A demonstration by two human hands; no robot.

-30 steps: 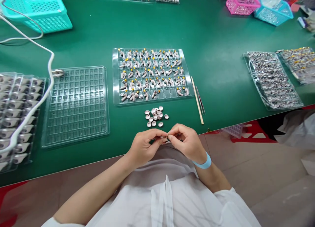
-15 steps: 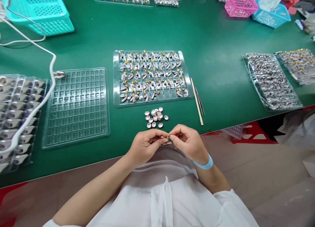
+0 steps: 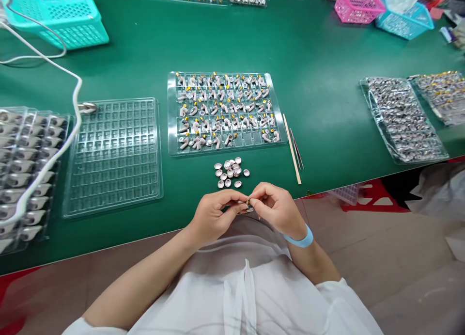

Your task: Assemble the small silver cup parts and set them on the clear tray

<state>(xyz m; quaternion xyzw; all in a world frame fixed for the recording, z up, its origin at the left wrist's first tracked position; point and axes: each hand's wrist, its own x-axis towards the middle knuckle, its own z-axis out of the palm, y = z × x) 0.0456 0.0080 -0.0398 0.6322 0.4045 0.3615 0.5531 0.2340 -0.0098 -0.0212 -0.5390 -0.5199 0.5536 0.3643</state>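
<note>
Small part, mostly covered by fingertips, was at the near edge of the green table, in front of the person's body. The left hand pinched it between thumb and forefinger; the right hand, above a blue wristband, gripped it likewise, the two hands' fingertips nearly meeting. Just beyond them lay a cluster of round metal caps, some stacked, with a narrow strip of tabletop between it and the front rim of the tray of curved pieces. Right of that tray, a wooden stick and tweezers lay side by side, pointing toward the near edge. A wide stretch of green separated them from the tray of shiny metal pieces. Leftward, a gridded tray stood apart from the middle one, a narrow green gap between their edges.
</note>
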